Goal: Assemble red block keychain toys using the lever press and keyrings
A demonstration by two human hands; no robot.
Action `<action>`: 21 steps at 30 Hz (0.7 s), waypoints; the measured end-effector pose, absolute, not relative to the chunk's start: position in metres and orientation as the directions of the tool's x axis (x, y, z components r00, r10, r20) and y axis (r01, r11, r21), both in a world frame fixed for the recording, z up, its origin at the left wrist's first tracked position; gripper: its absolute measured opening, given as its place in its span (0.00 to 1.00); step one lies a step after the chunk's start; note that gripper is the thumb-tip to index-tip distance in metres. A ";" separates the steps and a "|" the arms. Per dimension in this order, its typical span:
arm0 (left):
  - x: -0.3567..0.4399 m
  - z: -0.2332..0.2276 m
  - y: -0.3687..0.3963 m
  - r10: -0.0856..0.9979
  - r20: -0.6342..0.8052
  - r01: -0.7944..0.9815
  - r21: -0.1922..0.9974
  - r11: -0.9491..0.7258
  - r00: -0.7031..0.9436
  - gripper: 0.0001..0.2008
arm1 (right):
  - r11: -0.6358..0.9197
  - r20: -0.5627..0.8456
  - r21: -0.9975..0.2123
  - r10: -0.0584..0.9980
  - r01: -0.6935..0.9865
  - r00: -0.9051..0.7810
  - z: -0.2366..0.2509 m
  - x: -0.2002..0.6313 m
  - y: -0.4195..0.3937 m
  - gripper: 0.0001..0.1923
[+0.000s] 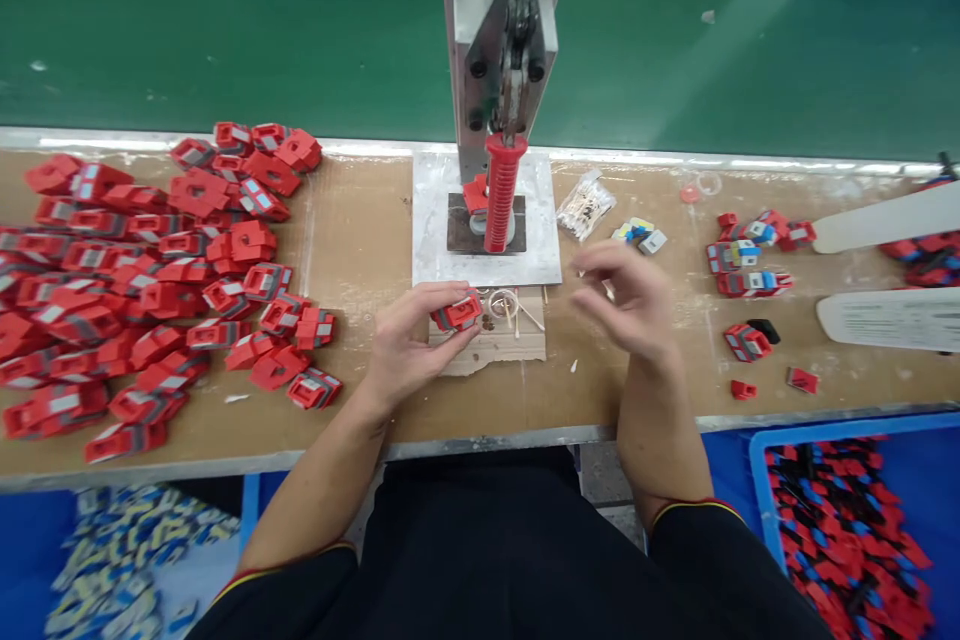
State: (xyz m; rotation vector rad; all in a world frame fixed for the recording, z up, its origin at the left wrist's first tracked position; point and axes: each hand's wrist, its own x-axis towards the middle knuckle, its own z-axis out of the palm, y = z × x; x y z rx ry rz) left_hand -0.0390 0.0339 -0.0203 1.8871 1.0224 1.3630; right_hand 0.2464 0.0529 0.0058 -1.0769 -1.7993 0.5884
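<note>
My left hand (411, 345) holds a small red plastic toy vehicle shell (457, 311) with grey side bands, its hollow side facing up. To the right, my right hand (626, 305) is in the air over the table, blurred by motion. A gap shows between its thumb and curled fingers, and I make out nothing held there. Between the hands lie a small clear round dish (502, 302) and some cotton swabs (517, 312) on a torn piece of cardboard (514, 348). Just beyond stands a hand press with a red handle (504, 195); a red part (475, 192) sits under it.
Many red shells (172, 300) are heaped at left. A bag of cotton swabs (585, 206) and blue-white pieces (640, 234) lie right of the press. Further right are assembled red parts (750, 282) and two pale slats (889, 320). A blue bin (759, 465) stands below the edge.
</note>
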 end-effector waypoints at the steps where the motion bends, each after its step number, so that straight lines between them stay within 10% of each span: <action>1: -0.040 -0.023 0.034 0.863 0.484 0.206 0.838 -0.506 0.146 0.15 | 0.466 0.516 -0.747 0.856 0.474 -0.027 0.008 0.260 0.056 0.10; 4: -0.040 -0.029 0.036 0.908 0.415 0.066 0.906 -0.418 0.050 0.19 | 0.292 0.552 -0.647 0.817 0.705 0.169 0.012 0.296 0.070 0.09; 8: -0.041 -0.033 0.039 0.945 0.324 -0.068 0.943 -0.326 -0.036 0.22 | 0.251 0.267 -0.343 0.950 0.905 -0.163 0.013 0.312 0.095 0.11; 12: -0.042 -0.034 0.041 0.969 0.242 -0.143 0.958 -0.247 -0.051 0.24 | 0.124 0.121 -0.171 0.987 0.977 -0.104 0.010 0.324 0.106 0.21; 21: -0.038 -0.032 0.039 0.975 0.223 -0.168 0.961 -0.221 -0.006 0.23 | 0.185 0.031 -0.146 0.983 0.972 -0.182 -0.003 0.327 0.104 0.12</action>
